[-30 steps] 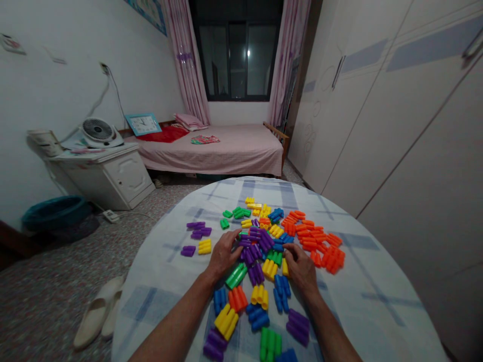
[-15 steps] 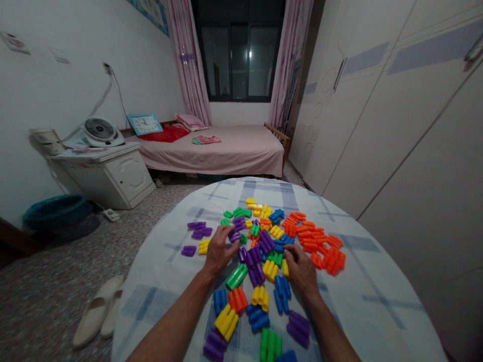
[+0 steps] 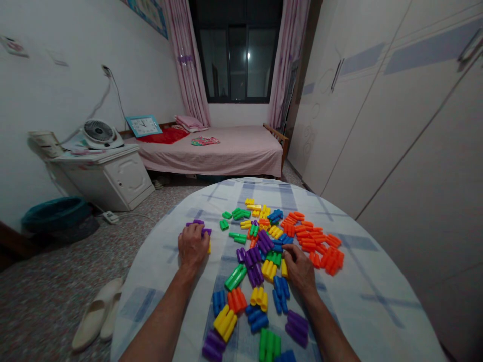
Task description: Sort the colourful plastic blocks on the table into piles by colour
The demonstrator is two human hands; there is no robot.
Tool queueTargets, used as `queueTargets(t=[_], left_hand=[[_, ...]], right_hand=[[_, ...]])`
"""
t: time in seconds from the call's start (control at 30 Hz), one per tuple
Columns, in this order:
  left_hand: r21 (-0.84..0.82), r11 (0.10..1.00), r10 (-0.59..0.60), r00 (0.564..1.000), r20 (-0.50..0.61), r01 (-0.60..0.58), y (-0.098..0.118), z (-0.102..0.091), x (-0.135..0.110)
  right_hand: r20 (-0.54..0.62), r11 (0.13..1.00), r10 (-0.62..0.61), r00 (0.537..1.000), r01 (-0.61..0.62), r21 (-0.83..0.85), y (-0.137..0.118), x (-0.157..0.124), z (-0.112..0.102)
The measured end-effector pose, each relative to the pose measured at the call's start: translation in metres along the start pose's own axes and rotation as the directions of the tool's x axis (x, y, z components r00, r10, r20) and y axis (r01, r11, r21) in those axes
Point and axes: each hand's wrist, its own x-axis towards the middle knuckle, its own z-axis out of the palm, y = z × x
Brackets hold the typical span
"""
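Many small plastic tube blocks lie scattered on a round table with a checked cloth [image 3: 358, 311]. My left hand [image 3: 193, 245] rests at the left of the spread, fingers curled down over the purple blocks [image 3: 196, 223] there, and a yellow block peeks out beside it. My right hand [image 3: 299, 265] lies on the cloth by the middle of the pile, fingers bent onto a yellow block [image 3: 285, 268] next to the blue blocks [image 3: 281, 291]. An orange cluster [image 3: 317, 241] sits to the right. Green blocks [image 3: 236, 276] and purple blocks [image 3: 253, 261] lie between my hands.
A bed with a pink cover [image 3: 226, 148] stands beyond the table under a dark window. A white cabinet [image 3: 113, 176] with a fan [image 3: 98, 131] is at the left, a teal basin [image 3: 53, 212] and white shoes [image 3: 96, 311] on the floor. Wardrobe doors [image 3: 396, 115] line the right.
My left hand has moved left from the centre of the pile, carrying purple pieces to the purple group at the left edge. My right hand has stayed in place.
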Motion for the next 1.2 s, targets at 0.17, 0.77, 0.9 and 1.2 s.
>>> queueTargets(t=[0.17,0.77,0.9,1.2], left_hand=[[0.071,0.989,0.114,0.969,0.220,-0.132,0.012,0.002,-0.008],[-0.821,0.565,0.420,0.885,0.201,-0.082,0.047,0.003,-0.022],[-0.812,0.574,0.397,0.902,0.167,-0.103,0.045,0.003,-0.021],[-0.736,0.607,0.640,0.734,0.229,-0.300,0.058,0.001,-0.029]], right_hand=[[0.000,1.000,0.006,1.000,-0.006,-0.007,0.001,0.000,0.001],[-0.013,1.000,0.002,1.000,-0.002,0.011,0.000,0.000,0.001],[-0.010,1.000,0.004,1.000,-0.004,0.002,0.002,0.001,0.001],[-0.012,1.000,-0.002,1.000,0.002,-0.009,0.002,0.001,0.002]])
